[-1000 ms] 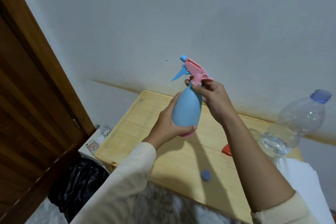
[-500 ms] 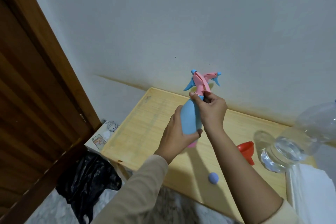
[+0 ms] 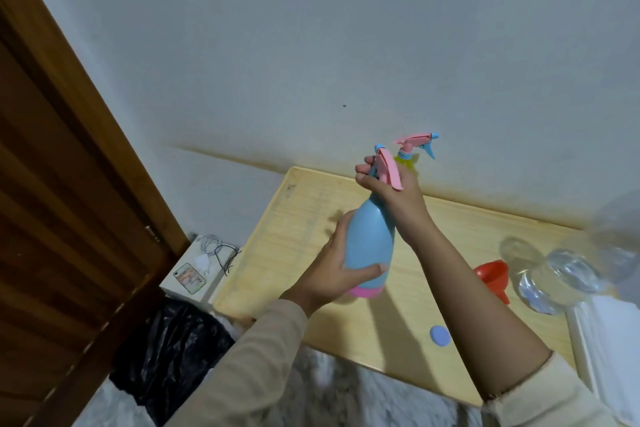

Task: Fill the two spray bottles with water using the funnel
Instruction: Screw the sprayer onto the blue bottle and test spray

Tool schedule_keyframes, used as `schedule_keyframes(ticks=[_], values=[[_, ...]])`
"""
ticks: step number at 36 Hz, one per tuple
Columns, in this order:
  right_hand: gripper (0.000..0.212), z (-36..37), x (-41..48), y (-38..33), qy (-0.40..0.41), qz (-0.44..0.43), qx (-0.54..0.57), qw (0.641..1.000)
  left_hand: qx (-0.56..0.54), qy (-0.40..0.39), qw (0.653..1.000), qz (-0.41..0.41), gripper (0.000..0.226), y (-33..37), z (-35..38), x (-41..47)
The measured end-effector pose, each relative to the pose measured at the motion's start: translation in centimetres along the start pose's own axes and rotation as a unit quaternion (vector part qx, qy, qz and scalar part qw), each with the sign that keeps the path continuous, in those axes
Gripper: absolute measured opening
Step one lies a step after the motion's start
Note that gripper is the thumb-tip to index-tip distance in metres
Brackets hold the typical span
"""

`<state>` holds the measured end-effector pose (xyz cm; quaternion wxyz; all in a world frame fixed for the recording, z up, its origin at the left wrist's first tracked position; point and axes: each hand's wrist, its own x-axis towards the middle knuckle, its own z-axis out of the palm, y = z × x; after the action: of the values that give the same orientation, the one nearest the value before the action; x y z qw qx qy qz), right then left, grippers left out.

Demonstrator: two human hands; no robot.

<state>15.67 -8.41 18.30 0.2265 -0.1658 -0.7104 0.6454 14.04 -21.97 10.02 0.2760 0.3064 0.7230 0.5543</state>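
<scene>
I hold a blue spray bottle (image 3: 370,239) with a pink base above the wooden table (image 3: 298,218). My left hand (image 3: 332,270) grips its body from the left. My right hand (image 3: 391,191) grips the pink spray head (image 3: 389,168) at the neck. Behind my right hand stands a second spray bottle (image 3: 410,156), yellow-green with a pink and blue head, mostly hidden. A red funnel (image 3: 493,276) lies on the table to the right. Beside it stands a large clear water bottle (image 3: 568,274), partly out of frame.
A blue cap (image 3: 440,335) lies near the table's front edge. White folded cloth (image 3: 609,340) sits at the right. Left of the table are a white box with a phone and cables (image 3: 201,267), a black bag (image 3: 173,350) and a wooden door (image 3: 69,184).
The view has shifted, showing the second spray bottle behind my right hand. My right hand has turned around the pink spray head. The blue bottle stays held above the table.
</scene>
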Motion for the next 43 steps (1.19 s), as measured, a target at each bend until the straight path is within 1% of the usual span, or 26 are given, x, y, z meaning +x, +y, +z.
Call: schedule_keyframes(ticks=[3, 5, 7, 10, 12, 13, 16, 18, 22, 23, 24, 27, 28, 30, 33, 35, 38, 41, 43], values=[[0.019, 1.1, -0.4, 0.7, 0.039, -0.005, -0.025, 0.999, 0.007, -0.029, 1.0, -0.007, 0.086, -0.5, -1.0, -0.4], [0.014, 1.8, -0.8, 1.4, 0.072, -0.016, -0.049, 0.996, 0.01, -0.046, 0.999, -0.013, 0.086, -0.9, -1.5, -0.6], [0.009, 2.3, -1.3, 2.0, 0.088, -0.03, -0.063, 0.994, 0.013, -0.067, 0.998, -0.018, 0.087, -1.2, -1.9, -0.9], [0.021, 2.7, -2.1, 2.4, 0.104, -0.046, -0.084, 0.99, 0.024, -0.094, 0.995, -0.027, 0.086, -1.3, -2.0, -1.2], [0.024, 2.7, -2.3, 2.6, 0.112, -0.051, -0.094, 0.988, 0.032, -0.103, 0.994, -0.032, 0.088, -1.3, -1.9, -1.3], [0.022, 2.6, -2.4, 2.7, 0.112, -0.053, -0.101, 0.987, 0.041, -0.106, 0.993, -0.037, 0.089, -1.3, -1.9, -1.3], [0.007, 2.2, -2.2, 3.0, 0.111, -0.056, -0.112, 0.986, 0.08, -0.111, 0.99, -0.039, 0.09, -0.9, -2.0, -1.1], [0.011, 1.9, -1.9, 3.3, 0.112, -0.052, -0.114, 0.986, 0.117, -0.113, 0.986, -0.044, 0.084, -0.3, -2.2, -1.0], [0.009, 1.6, -1.3, 3.9, 0.103, -0.05, -0.135, 0.984, 0.213, -0.151, 0.962, -0.081, 0.062, 0.7, -3.4, -0.4], [0.013, 1.5, -1.3, 4.0, 0.101, -0.05, -0.139, 0.984, 0.235, -0.159, 0.954, -0.095, 0.06, 0.8, -3.7, -0.3], [0.015, 1.4, -1.3, 4.3, 0.097, -0.049, -0.143, 0.984, 0.256, -0.164, 0.946, -0.109, 0.061, 0.7, -3.9, -0.1], [0.007, 1.1, -1.3, 5.6, 0.087, -0.027, -0.163, 0.982, 0.335, -0.154, 0.918, -0.146, 0.07, 0.2, -4.3, 0.3], [0.008, 1.0, -1.4, 6.0, 0.086, -0.018, -0.17, 0.981, 0.36, -0.151, 0.907, -0.162, 0.071, -0.1, -4.3, 0.5], [0.009, 0.9, -1.6, 6.8, 0.086, -0.002, -0.173, 0.981, 0.395, -0.147, 0.886, -0.194, 0.061, -0.8, -4.3, 0.9], [0.008, 0.9, -2.0, 7.9, 0.078, 0.019, -0.17, 0.982, 0.409, -0.132, 0.874, -0.228, 0.031, -2.4, -4.3, 1.5], [0.007, 1.0, -2.2, 8.6, 0.072, 0.038, -0.167, 0.983, 0.414, -0.115, 0.869, -0.245, 0.032, -3.4, -4.2, 1.6], [0.006, 1.3, -2.5, 9.5, 0.061, 0.059, -0.172, 0.981, 0.432, -0.104, 0.852, -0.275, 0.034, -4.4, -4.1, 1.6], [0.004, 1.6, -2.7, 10.1, 0.057, 0.061, -0.183, 0.979, 0.442, -0.1, 0.841, -0.295, 0.034, -5.3, -4.0, 1.5], [0.012, 1.9, -2.9, 10.4, 0.054, 0.061, -0.182, 0.98, 0.442, -0.097, 0.839, -0.301, 0.032, -5.7, -3.9, 1.4]])
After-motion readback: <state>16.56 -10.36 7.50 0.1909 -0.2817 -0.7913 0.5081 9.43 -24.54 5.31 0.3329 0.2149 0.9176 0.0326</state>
